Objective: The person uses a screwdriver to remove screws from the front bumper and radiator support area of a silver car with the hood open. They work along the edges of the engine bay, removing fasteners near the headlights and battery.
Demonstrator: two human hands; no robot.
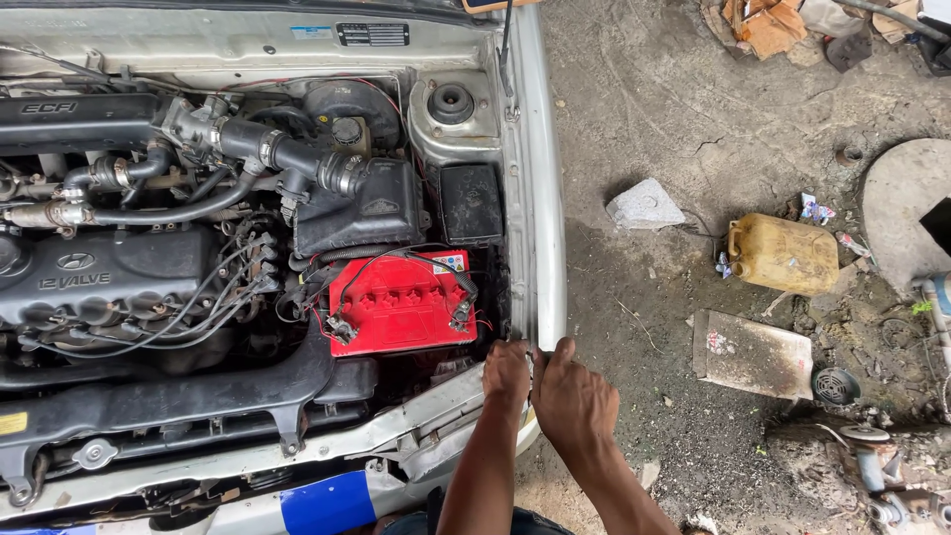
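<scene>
I look down into an open car engine bay. My left hand (506, 374) and my right hand (572, 396) rest side by side at the front corner of the silver fender (540, 198), fingers curled over its lower end. Whether either hand pinches something small there is hidden by the fingers. Just left of my hands sits a red battery (401, 305) with black cables clamped to its terminals. Beyond it are a black air filter box (362, 208), a black fuse box (471, 203) and the dark engine cover (99, 277).
Dirt ground lies right of the car. On it are a grey stone (644, 206), a yellow jerrycan (783, 255), a flat dirty board (751, 354), a round concrete slab (901, 208) and scrap cardboard (763, 25). The hood prop rod (506, 40) stands near the strut tower.
</scene>
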